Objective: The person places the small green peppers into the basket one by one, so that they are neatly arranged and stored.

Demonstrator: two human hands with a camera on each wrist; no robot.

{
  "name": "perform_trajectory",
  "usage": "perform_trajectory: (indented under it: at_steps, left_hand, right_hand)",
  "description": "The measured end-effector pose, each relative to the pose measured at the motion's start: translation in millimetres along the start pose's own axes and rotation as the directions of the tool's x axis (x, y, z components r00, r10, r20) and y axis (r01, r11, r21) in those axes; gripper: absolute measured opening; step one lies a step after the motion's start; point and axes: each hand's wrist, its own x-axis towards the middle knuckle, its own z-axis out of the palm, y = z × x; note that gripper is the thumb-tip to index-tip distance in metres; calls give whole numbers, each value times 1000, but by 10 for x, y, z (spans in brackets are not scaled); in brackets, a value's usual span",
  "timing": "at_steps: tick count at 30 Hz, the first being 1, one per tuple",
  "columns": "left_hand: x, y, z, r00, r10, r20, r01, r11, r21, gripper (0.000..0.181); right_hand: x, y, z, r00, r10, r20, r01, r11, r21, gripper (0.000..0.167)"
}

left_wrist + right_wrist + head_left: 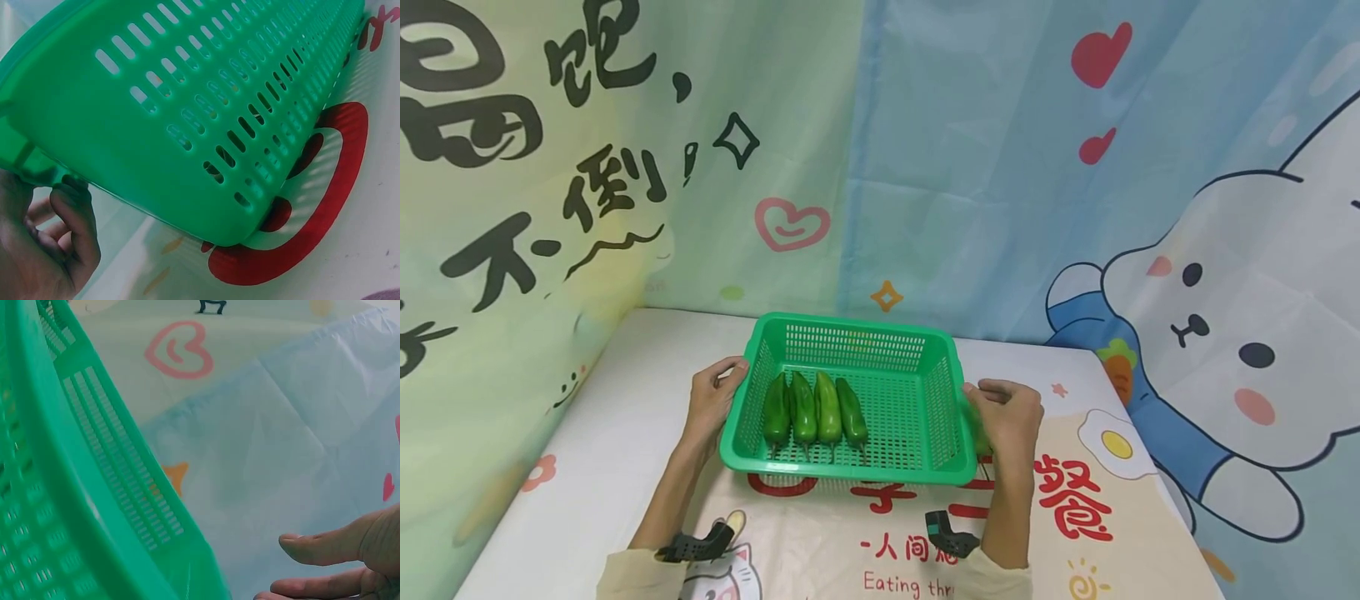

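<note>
A green plastic basket (887, 472) with slotted walls stands before me in the head view. Several green peppers (828, 410) lie side by side in its left half, stems toward me. My left hand (713, 400) holds the basket's left rim; in the left wrist view its fingers (78, 219) are curled at the rim's edge. My right hand (1011, 414) is beside the right rim, and the right wrist view shows a gap between its extended thumb (319, 548) and the basket. Another green pepper (981, 435) is partly hidden behind the basket's right side.
Beneath is a white table (602, 433) with a printed beige mat (1045, 550). A cartoon-printed curtain (962, 167) rises behind the table's back edge. Dark wrist straps (696, 546) sit on both forearms.
</note>
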Motion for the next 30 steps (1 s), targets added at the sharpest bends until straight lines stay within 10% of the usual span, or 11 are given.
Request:
perform_trajectory:
  at_steps: [30]
  left_hand:
    - [7,-13,4,1000,21,-1,-21,1000,-1,49]
  right_hand:
    - [359,673,-292,985,155,-69,-160,984,-77,42]
